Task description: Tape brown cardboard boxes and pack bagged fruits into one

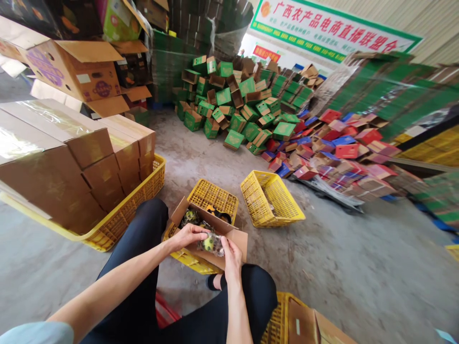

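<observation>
Over an open cardboard box [225, 224], both hands pinch a green fruit in clear, dark-spotted plastic wrap [210, 243]. My left hand [188, 235] has the wrap's left edge between thumb and fingers. Its right edge is gripped by my right hand [232, 256]. Inside the box, more wrapped fruit [191, 216] shows at the left end, partly hidden by my left hand. The box rests on an upturned yellow crate [193, 260] between my knees. Just behind the box lies a black and orange tool [219, 214], whose kind I cannot make out.
Closed cartons [64, 167] fill a large yellow crate [107, 231] at left. Another yellow crate [270, 200] stands on the floor ahead. Green boxes [234, 138] and red-blue boxes [344, 150] are heaped farther back. A crate with cardboard [303, 325] sits by my right knee.
</observation>
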### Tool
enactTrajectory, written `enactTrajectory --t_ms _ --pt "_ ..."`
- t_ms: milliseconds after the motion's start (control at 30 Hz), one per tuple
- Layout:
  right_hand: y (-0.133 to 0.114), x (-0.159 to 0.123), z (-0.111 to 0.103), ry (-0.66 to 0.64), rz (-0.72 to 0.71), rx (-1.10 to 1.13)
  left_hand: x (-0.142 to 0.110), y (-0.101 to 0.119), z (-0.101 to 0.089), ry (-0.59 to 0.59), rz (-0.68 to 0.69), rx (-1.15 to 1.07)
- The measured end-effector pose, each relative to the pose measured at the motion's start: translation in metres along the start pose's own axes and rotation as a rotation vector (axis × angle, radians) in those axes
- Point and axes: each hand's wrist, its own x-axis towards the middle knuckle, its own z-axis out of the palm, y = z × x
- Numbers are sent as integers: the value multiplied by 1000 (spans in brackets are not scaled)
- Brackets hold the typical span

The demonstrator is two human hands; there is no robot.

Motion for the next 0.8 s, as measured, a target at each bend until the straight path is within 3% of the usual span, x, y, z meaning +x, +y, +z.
enactTrajectory --t_ms 233,467,633,800 --pt "1 1 -1 48 47 6 -1 4 5 -16 -20 -57" --pt "-2 -6 6 -208 163 198 0 2 -1 141 -19 -120" --pt "0 -5 9 -170 102 234 -1 0 0 82 -62 -156" --pt "-1 -6 9 -174 112 257 1 -2 -2 144 -25 -149"
